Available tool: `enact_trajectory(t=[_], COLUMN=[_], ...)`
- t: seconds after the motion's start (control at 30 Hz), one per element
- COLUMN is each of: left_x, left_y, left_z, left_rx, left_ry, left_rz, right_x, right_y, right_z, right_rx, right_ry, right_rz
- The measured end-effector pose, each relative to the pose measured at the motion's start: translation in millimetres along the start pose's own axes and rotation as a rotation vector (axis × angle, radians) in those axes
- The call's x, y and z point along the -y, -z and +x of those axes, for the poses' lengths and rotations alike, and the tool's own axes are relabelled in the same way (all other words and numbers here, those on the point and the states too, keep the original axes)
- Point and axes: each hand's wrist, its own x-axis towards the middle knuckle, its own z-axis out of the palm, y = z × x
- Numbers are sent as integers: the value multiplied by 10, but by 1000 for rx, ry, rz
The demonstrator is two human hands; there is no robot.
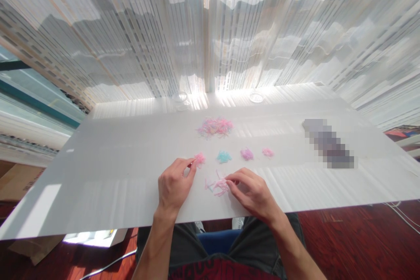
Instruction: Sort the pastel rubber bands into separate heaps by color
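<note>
My left hand (175, 185) is closed in a pinch at the edge of a small bright pink pile of thin strips (200, 158). Thumb and forefinger of my right hand (252, 191) are pinched on pale pink strips (221, 187) in a loose mixed heap close to the table's front edge. To the right of the bright pink pile lie a turquoise pile (223, 156), a purple pile (247, 154) and a light pink pile (267, 152), roughly in a row. Behind them spreads a larger multicoloured pile (215, 127) of the same strips.
Everything lies on a white table (124, 153). Two clear round pieces, a left one (181, 96) and a right one (256, 97), are at its back edge by the sheer curtain (157, 43). A pixelated object (329, 144) lies at the right.
</note>
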Motion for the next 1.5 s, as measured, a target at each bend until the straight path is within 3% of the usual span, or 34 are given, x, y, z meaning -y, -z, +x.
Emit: enact_trajectory(t=[0.4, 0.7, 0.97, 1.2, 1.5], left_x=[-8, -12, -48, -199, -201], left_y=[-57, -65, -11, -3, -6], left_z=[-32, -45, -71, -178, -219], left_rx=[21, 22, 13, 233, 235], left_ry=[86, 74, -33, -263, -250], left_rz=[23, 8, -75, -256, -221], right_x=[1, -7, 11, -8, 6], right_y=[2, -5, 9, -4, -3], right_z=[3, -5, 6, 16, 21], right_rx=[-5, -4, -4, -11, 75], right_ry=[7, 5, 6, 30, 18], right_rz=[10, 3, 0, -37, -113])
